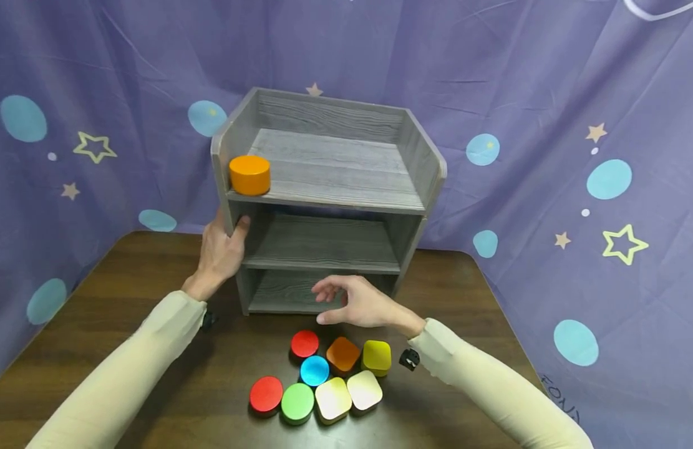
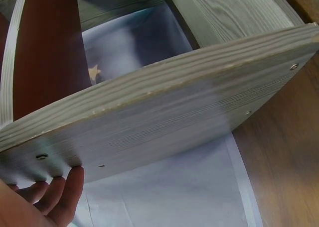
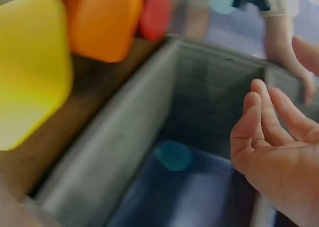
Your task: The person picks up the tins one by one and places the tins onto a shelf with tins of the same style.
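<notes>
A grey wooden shelf unit (image 1: 335,163) stands on the table, with an orange round block (image 1: 250,176) on its top board at the left. My left hand (image 1: 218,252) grips the unit's left side panel (image 2: 164,117), thumb at the front edge and fingers against the outer face. In front of the lowest compartment, my right hand (image 1: 360,302) hovers with nothing in it, fingers loosely bent and thumb apart. Below it lie a red round block (image 1: 305,343), a dark orange block (image 1: 343,355) and a yellow block (image 1: 377,357).
Nearer me on the brown table (image 1: 172,374) are a blue round block (image 1: 314,371), another red one (image 1: 266,395), a green one (image 1: 297,403) and two pale yellow square blocks (image 1: 333,399). A purple patterned curtain (image 1: 526,93) hangs behind the shelf unit.
</notes>
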Demonstrator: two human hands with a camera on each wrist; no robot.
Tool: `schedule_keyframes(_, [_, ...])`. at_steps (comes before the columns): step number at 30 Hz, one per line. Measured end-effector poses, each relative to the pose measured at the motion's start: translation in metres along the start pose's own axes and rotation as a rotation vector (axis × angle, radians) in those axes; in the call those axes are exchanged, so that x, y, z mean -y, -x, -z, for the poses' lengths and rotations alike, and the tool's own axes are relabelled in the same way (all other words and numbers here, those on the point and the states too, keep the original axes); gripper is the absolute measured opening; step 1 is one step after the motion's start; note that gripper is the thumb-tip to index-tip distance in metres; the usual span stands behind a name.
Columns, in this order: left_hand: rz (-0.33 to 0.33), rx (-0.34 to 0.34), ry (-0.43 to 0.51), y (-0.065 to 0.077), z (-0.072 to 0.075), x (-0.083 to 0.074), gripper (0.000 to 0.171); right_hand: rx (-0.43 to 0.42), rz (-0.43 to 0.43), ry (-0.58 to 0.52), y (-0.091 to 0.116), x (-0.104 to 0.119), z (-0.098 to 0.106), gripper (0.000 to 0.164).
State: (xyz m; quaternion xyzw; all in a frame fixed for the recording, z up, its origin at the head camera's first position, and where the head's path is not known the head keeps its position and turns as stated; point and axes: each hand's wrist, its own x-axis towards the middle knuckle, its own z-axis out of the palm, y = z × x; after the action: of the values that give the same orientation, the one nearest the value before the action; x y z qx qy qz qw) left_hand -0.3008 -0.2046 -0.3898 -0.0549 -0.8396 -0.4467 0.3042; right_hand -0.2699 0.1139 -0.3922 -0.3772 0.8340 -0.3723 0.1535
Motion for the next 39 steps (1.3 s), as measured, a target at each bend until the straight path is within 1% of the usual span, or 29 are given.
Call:
schedule_keyframes(4, [0.005, 0.006, 0.003, 0.0, 0.0, -0.001, 0.058, 0.073, -0.04, -0.034, -0.004, -0.023, -0.013, 0.052])
schedule_keyframes(8, [0.011, 0.011, 0.006, 0.0, 0.0, -0.001, 0.058, 0.126, -0.071, -0.049, -0.008, -0.044, -0.025, 0.055])
schedule_keyframes(13, [0.012, 0.011, 0.003, 0.001, 0.0, -0.001, 0.056, 0.163, -0.104, -0.057, -0.013, -0.059, -0.034, 0.05])
schedule_keyframes(16, [0.015, 0.01, 0.001, 0.001, 0.0, -0.001, 0.057, 0.196, -0.115, -0.063, -0.015, -0.062, -0.038, 0.048])
schedule_keyframes(20, [0.012, 0.007, 0.0, 0.001, 0.0, 0.0, 0.057, 0.236, -0.122, -0.088, -0.018, -0.062, -0.043, 0.052])
schedule_keyframes(23, [0.005, 0.0, -0.004, 0.001, -0.001, 0.0, 0.056, 0.253, -0.119, -0.086, -0.021, -0.062, -0.048, 0.054])
schedule_keyframes(29, [0.009, -0.001, -0.006, 0.001, -0.001, 0.001, 0.056, 0.289, -0.099, -0.051, -0.022, -0.062, -0.057, 0.056])
schedule_keyframes(32, [0.008, 0.002, -0.007, 0.002, -0.001, 0.001, 0.057, 0.308, -0.074, -0.028, -0.023, -0.063, -0.059, 0.057])
schedule_keyframes(39, [-0.011, -0.009, -0.011, 0.001, -0.001, 0.001, 0.056, 0.326, -0.029, 0.031, -0.027, -0.064, -0.063, 0.061])
